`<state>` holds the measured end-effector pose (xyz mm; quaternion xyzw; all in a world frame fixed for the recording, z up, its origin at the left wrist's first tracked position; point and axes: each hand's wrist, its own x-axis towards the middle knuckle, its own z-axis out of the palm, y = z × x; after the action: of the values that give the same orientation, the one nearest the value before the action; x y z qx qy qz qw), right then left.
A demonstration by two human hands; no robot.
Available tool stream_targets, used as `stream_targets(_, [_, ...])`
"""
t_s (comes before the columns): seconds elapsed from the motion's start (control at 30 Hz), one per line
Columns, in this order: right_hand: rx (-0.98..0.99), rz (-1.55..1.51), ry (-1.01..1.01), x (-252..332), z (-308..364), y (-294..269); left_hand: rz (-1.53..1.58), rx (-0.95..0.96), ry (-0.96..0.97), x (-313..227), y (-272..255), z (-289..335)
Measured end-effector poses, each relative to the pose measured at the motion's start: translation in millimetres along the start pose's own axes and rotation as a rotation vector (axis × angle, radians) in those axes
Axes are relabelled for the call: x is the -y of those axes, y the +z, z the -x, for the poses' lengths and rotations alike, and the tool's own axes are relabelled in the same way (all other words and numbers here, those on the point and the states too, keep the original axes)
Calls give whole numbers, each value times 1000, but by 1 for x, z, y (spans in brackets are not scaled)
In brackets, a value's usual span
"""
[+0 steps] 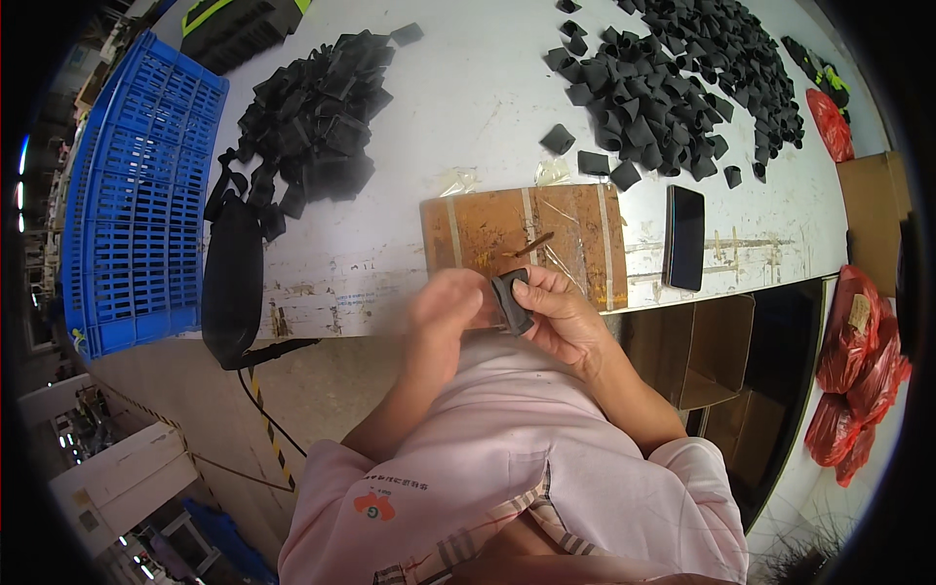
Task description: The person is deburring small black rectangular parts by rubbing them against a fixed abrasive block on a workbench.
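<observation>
My right hand (568, 317) is closed on a small black sleeve-like piece (513, 304), thumb on its face and the fingers behind it. Close to the piece's other side is my left hand (444, 300), smeared by motion, so its fingers and any hold cannot be made out. Both hands are at the front edge of a worn brown board (478, 229) lying on the table. On that board lies a thin dark brown stick-like tool (534, 244), just beyond the held piece.
Left of the board lies a pile of flat black pieces (322, 117), beside a black pouch-like item (234, 283) and a blue plastic crate (146, 195). Open black tube-like pieces (643, 107) heap at the far right. A phone (685, 239) lies nearer; red bags (858, 361) hang at right.
</observation>
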<state>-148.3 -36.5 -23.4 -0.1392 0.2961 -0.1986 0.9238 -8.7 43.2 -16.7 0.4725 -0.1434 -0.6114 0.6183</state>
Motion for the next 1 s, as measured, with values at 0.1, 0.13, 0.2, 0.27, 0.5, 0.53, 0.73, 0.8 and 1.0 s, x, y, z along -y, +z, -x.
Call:
stream_targets(0.1, [20, 27, 19, 0, 1, -4, -32, 40, -36, 2, 0, -3])
stream_targets(0.13, [21, 26, 19, 0, 1, -4, -51, 38, -48, 2, 0, -4])
stream_targets(0.2, [29, 85, 19, 1, 1, -4, -71, 45, -42, 0, 0, -5])
stream_targets(0.27, [15, 112, 27, -1, 0, -9, -92, 56, -38, -1, 0, -5])
stream_targets(0.5, [-404, 1516, -975, 0, 12, 12, -508, -74, 162, 3, 10, -4])
stream_targets(0.53, [-263, 1410, -1006, 1, 15, 14, -543, -61, 227, 5, 14, -3])
stream_targets(0.73, [-294, 1511, -1125, -6, 5, 13, -1033, -224, 714, 14, 31, -3])
stream_targets(0.8, [-393, 1637, -1176, -8, 2, 16, -838, -350, 657, 17, 34, -5])
stream_targets(1.0, [-186, 674, -568, 6, 10, 8, 300, 94, -63, -14, 32, -7])
